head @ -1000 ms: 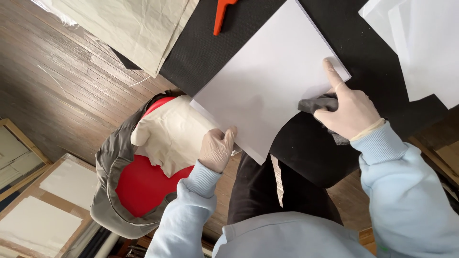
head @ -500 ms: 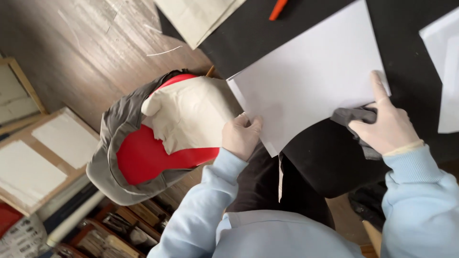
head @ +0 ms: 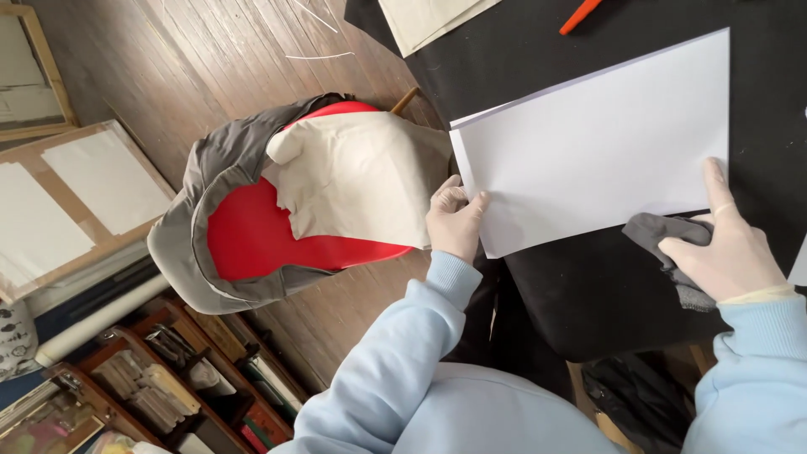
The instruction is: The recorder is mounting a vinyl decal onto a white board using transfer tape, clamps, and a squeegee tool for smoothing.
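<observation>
1. Over at the far left, framed panels (head: 63,197) lean on the wooden floor (head: 193,76), with a low shelf of books (head: 181,387) below them; since half a second ago the view has swung so that more of these show.
2. Beside them stands a red chair (head: 277,244) draped with a grey jacket (head: 197,219) and a cream cloth (head: 361,176), just off the bench (head: 521,59) edge.
3. At the bench edge the left hand (head: 454,220), gloved, pinches the near corner of the white sheet (head: 597,134) between thumb and curled fingers, as it did a moment ago.
4. That white sheet lies flat on the black bench top, now lower and closer in view than before.
5. Above it lie a beige folded paper (head: 429,18) and an orange tool (head: 580,15), well apart from both hands.
6. To the right, the right hand (head: 727,248), also gloved, is closed on a grey rag (head: 664,240), forefinger stretched onto the sheet's edge, much as earlier.
</observation>
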